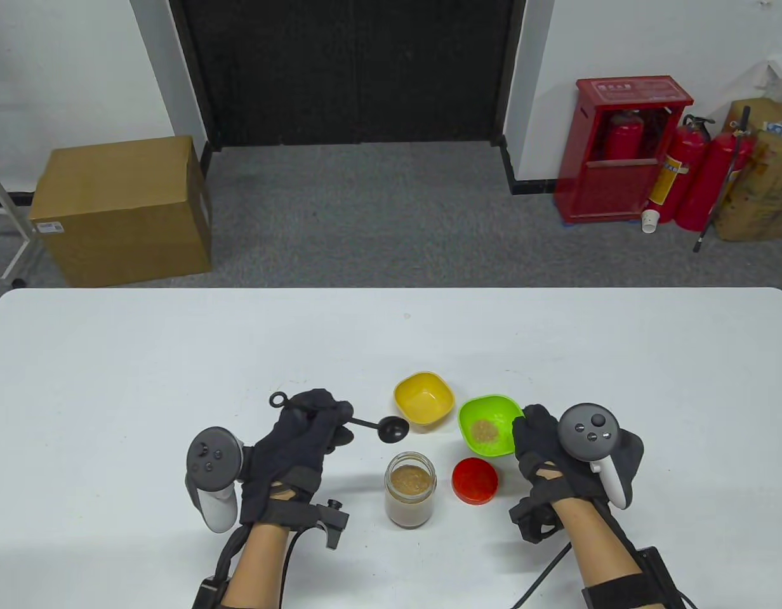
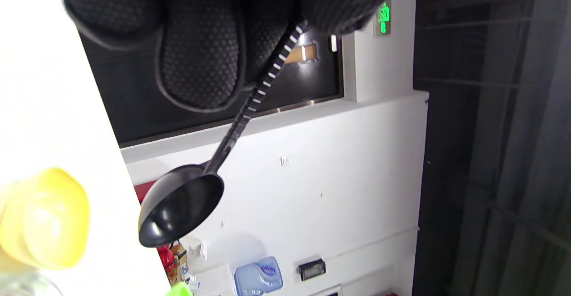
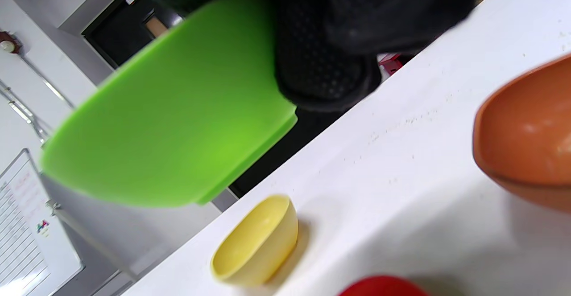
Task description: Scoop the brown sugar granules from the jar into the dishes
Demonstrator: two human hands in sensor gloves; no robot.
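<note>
My left hand (image 1: pixel 327 424) grips the handle of a black measuring spoon (image 1: pixel 393 430). Its bowl hovers just above the open glass jar (image 1: pixel 410 490) of brown sugar and shows no sugar in it. In the left wrist view the spoon (image 2: pixel 183 207) hangs from my fingers (image 2: pixel 200 64). My right hand (image 1: pixel 525 432) pinches the right rim of the green dish (image 1: pixel 486 426), which holds a small heap of sugar. In the right wrist view the green dish (image 3: pixel 169 117) is tilted, held by my fingers (image 3: pixel 321 73). The yellow dish (image 1: pixel 424 396) is empty.
The jar's red lid (image 1: pixel 475 480) lies between the jar and my right hand. An orange-brown dish (image 3: pixel 522 131) shows only in the right wrist view, close to that hand. The yellow dish (image 3: pixel 256 242) and red lid (image 3: pixel 383 287) also appear there. The white table (image 1: pixel 143 355) stretches left and back.
</note>
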